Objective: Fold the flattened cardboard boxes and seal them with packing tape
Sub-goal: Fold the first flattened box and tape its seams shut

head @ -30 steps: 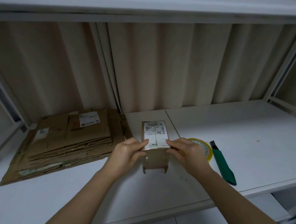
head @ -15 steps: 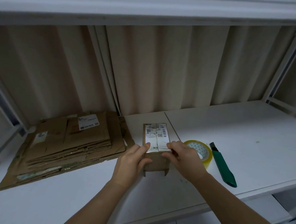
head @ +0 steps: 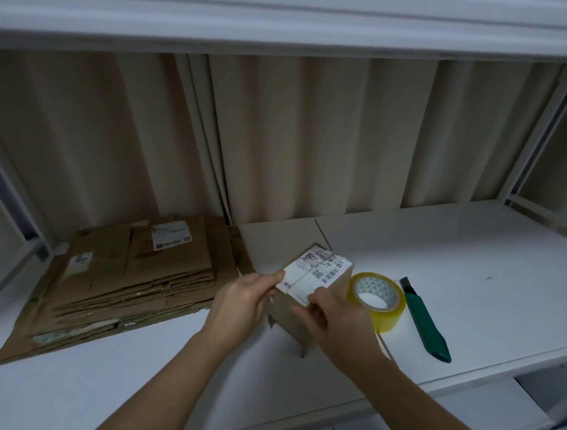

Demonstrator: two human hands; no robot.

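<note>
A small cardboard box (head: 314, 284) with white shipping labels on top is held on the white shelf (head: 472, 271), turned at an angle. It's gripped at its left corner by the left hand (head: 240, 304) and at its near edge by the right hand (head: 331, 322), fingers curled on it. Just right of the box a roll of yellowish tape (head: 375, 300) is stood, with a green box cutter (head: 425, 320) laid beyond that. Left of the box, flattened cardboard (head: 119, 284) is stacked.

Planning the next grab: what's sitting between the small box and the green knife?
In the head view, the roll of tape stands on the shelf between the small box and the green knife, close beside the box.
</note>
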